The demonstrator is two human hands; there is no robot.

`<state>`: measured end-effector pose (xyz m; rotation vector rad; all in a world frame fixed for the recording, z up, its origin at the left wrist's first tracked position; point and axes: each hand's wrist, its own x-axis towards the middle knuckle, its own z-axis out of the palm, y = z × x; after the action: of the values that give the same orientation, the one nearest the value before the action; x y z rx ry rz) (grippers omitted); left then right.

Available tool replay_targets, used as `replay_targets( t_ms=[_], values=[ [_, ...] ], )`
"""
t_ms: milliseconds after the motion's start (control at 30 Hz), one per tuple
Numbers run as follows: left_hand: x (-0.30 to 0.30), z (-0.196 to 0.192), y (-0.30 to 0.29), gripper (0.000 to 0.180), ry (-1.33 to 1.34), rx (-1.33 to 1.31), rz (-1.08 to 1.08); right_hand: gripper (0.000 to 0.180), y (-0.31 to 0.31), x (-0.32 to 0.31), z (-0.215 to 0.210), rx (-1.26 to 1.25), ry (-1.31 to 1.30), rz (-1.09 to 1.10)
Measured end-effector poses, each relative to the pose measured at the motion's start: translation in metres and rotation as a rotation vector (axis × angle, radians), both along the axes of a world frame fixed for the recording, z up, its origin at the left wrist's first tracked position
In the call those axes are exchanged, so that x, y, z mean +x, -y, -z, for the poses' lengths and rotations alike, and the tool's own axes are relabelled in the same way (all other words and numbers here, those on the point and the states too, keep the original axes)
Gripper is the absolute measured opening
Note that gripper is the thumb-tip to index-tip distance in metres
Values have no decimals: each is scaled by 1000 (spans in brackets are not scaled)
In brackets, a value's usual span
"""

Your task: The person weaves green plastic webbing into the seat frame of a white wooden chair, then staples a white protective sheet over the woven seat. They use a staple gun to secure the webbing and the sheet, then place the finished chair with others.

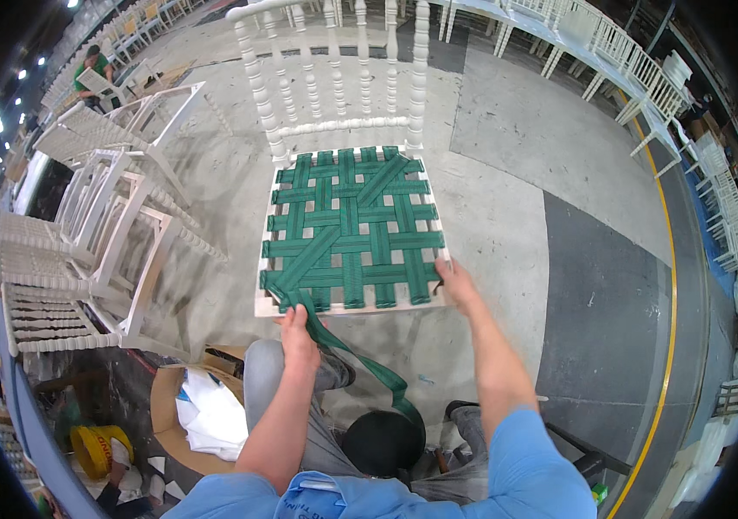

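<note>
A white wooden chair (pixel 252 78) with turned spindles stands in front of me, its back away from me. Green webbing (pixel 350 216) is woven over and under across its seat frame, with two diagonal strips. From the seat's near left corner a loose webbing strap (pixel 360 359) hangs down toward a round black thing between my legs. My left hand (pixel 301 346) is closed at that corner, its fingers on the strap; its thumb and palm are partly hidden. My right hand (pixel 460 290) grips the seat frame at the near right corner.
More white chairs (pixel 140 251) lie tipped on their sides at left. A cardboard box (pixel 166 415) with white wrapping and a yellow bucket (pixel 99 450) sit lower left. One person (pixel 96 73) works far left. Rows of chairs (pixel 594 43) line the far right, beyond a yellow floor line (pixel 670 285).
</note>
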<state>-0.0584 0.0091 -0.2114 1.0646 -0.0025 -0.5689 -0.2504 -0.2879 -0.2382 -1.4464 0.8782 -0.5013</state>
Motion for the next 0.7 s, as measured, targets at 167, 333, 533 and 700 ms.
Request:
replay_targets(
  t_ms=[167,333,533,700],
  values=[
    [47,-7,10,31,-70,-20,15,63,-81,9,7,-35,35,281],
    [35,-42,-14,43,-247,108,145,58,-142,-39,-32,31,219,345],
    [75,-144,-70,36,-421,241,257,56,-235,-30,-137,158,-15,463],
    [54,-221,-105,30,-524,371,385,52,-269,-58,-228,431,-126,482]
  ],
)
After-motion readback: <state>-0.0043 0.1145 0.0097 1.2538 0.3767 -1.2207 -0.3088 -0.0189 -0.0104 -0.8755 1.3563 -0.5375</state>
